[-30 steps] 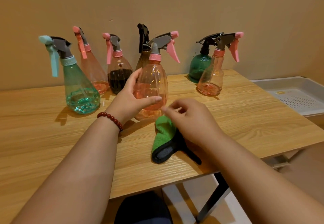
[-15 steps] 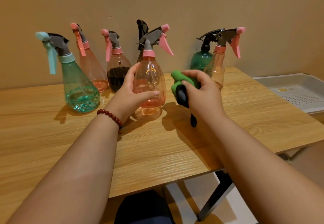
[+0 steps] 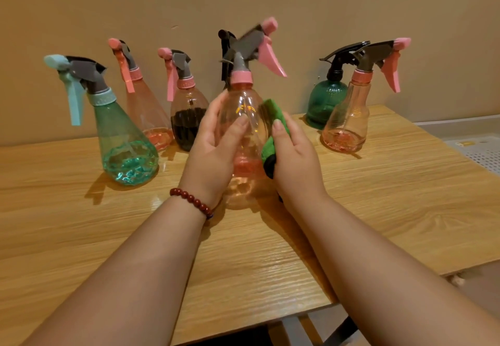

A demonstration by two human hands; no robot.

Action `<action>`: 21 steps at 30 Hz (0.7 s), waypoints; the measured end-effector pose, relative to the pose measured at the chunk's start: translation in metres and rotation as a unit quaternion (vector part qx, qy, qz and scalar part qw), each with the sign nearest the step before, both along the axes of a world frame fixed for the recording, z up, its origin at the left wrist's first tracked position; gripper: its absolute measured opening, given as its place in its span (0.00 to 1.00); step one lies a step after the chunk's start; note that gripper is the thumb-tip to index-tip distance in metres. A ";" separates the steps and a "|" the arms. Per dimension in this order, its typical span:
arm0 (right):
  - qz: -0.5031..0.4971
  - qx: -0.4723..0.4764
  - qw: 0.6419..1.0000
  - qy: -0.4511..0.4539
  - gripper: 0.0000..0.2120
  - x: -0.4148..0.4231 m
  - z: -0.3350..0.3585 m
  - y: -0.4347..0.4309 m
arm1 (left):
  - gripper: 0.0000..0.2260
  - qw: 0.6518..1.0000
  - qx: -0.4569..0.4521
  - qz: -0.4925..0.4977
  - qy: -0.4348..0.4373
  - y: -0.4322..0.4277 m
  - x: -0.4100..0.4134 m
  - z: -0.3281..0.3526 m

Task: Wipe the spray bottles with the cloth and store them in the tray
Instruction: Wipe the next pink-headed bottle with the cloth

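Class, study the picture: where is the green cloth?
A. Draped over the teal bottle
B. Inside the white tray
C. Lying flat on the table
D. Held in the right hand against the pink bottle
D: the right hand grips the green cloth and presses it to the side of the pink bottle, which the left hand holds.

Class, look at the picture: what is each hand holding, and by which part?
The left hand grips the pink spray bottle round its belly. The right hand holds the green cloth bunched against the bottle's side.
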State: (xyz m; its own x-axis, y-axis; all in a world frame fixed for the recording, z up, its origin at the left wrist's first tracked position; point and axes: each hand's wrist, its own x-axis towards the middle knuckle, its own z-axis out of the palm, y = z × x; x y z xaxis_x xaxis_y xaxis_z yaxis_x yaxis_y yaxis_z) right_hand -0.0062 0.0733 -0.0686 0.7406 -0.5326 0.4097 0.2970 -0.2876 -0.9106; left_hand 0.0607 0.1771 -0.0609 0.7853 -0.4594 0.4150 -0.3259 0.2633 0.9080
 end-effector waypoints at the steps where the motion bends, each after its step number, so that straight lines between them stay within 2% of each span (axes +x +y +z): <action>1: 0.005 -0.013 1.000 -0.003 0.17 -0.002 -0.001 0.001 | 0.20 1.000 -0.010 0.010 0.001 -0.001 0.001 0.000; 5: -0.009 -0.120 0.992 -0.038 0.23 -0.005 0.002 0.002 | 0.21 0.999 0.017 0.008 -0.030 -0.005 -0.005 0.000; 7: -0.019 -0.103 0.993 -0.048 0.21 -0.001 0.001 -0.002 | 0.21 0.998 0.040 0.008 -0.046 -0.007 -0.007 -0.002; 10: -0.005 -0.028 0.998 -0.048 0.20 0.001 0.001 -0.007 | 0.22 0.999 0.033 0.006 -0.039 -0.008 -0.008 -0.003; 14: -0.011 -0.181 0.981 -0.064 0.22 -0.006 -0.003 0.001 | 0.23 1.000 0.003 0.027 -0.009 -0.006 -0.006 -0.001; 15: -0.007 -0.193 0.979 -0.067 0.22 -0.006 -0.005 0.002 | 0.23 0.999 0.004 0.033 -0.009 -0.005 -0.005 0.000; 21: 0.000 -0.082 0.995 -0.056 0.21 -0.004 0.002 -0.007 | 0.23 0.997 0.060 0.009 -0.038 -0.008 -0.012 -0.004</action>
State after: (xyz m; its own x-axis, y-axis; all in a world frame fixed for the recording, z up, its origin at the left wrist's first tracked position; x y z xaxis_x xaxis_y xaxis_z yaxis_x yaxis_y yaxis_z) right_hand -0.0105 0.0665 -0.0664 0.6853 -0.4518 0.5712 0.3932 -0.4305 -0.8124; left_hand 0.0485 0.1694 -0.0646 0.7621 -0.4954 0.4168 -0.3990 0.1476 0.9050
